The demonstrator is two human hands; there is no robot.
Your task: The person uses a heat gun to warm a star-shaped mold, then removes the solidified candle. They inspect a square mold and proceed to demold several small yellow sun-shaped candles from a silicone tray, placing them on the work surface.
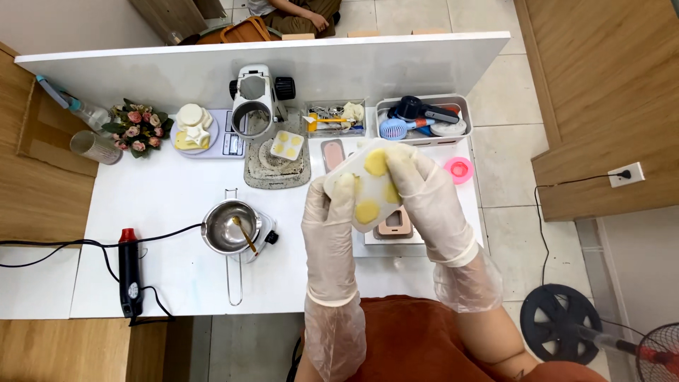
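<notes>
White table [170, 205], rectangular, with an upright white board along its far edge. On it, from the left: a grey cup [95, 147] lying on its side; a small bunch of pink flowers [136, 127]; a scale [228, 141] bearing a plate of pale wax pieces [191, 127]; a round stone mat [277, 164] carrying a small mould [287, 145] with yellow fillings. Nearer the front stood a metal pot [226, 228] with a spoon in it, and a black heat gun [130, 272] with its cord trailing off the left edge. At the right stood two trays of tools [424, 120] and a pink ring [459, 169].
</notes>
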